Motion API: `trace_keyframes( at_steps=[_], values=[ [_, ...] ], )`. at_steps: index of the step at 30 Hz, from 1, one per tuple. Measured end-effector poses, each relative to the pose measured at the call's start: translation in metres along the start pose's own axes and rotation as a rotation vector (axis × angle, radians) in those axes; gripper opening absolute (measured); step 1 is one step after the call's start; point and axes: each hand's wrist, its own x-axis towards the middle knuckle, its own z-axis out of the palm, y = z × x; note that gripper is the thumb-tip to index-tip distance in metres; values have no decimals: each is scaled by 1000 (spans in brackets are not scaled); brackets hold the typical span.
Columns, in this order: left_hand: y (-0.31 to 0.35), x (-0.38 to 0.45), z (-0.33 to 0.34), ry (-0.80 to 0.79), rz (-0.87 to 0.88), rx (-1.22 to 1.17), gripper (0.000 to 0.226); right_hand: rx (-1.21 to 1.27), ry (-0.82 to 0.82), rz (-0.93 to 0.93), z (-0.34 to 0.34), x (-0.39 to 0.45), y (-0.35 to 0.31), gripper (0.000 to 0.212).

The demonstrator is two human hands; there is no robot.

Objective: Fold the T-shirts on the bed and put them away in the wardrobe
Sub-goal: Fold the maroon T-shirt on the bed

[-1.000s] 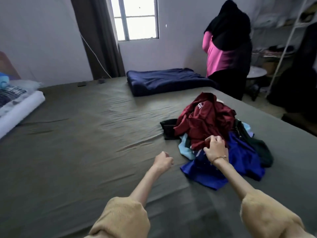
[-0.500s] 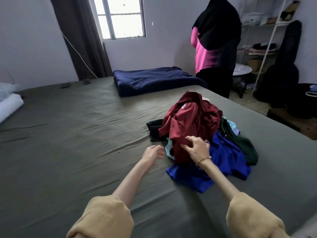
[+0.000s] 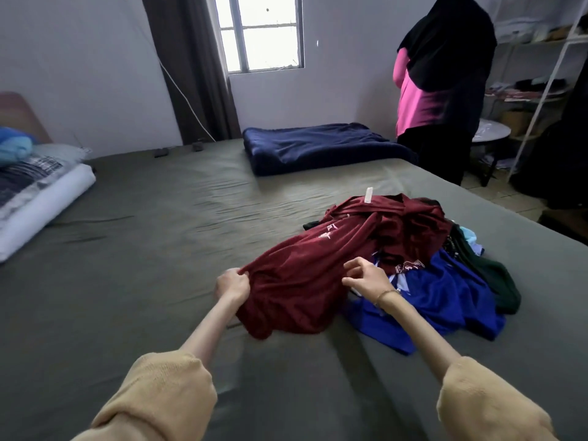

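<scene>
Maroon T-shirt [image 3: 305, 281] lies diag., near-left to far-right.

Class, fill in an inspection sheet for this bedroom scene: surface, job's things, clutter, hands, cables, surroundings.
Surface: grey bed sheet, wrinkled.
Job's things: maroon T-shirt drawn out from the clothes pile, unfolded.
Clutter: folded navy blanket; pillows at left edge.
Hands: left hand grips the maroon shirt's edge; right hand over the shirt, fingers curled, grip unclear.
Cables: white cord along the wall beside the curtain.
Surroundings: window; another person standing by shelves.
</scene>
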Motion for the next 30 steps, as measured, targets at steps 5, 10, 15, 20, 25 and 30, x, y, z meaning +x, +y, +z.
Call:
trace_keyframes(
  at_steps=[5,10,15,20,25,30],
  values=[
    [-56,8,-54,37,-199,189,38,64,30,179,38,8,1,43],
    [-108,-2,-110,162,-399,454,37,-13,131,192,67,3,-19,44],
    [-162,-19,-151,136,-549,638,33,-43,84,223,99,4,-39,56],
    [-169,-25,-142,90,-478,668,35,-330,67,137,131,0,-64,48],
    [-152,-14,-114,63,-235,584,45,-565,275,12,145,8,-72,39],
    [-129,-12,-83,-44,11,467,45,-592,90,-103,141,19,-75,40]
  ],
)
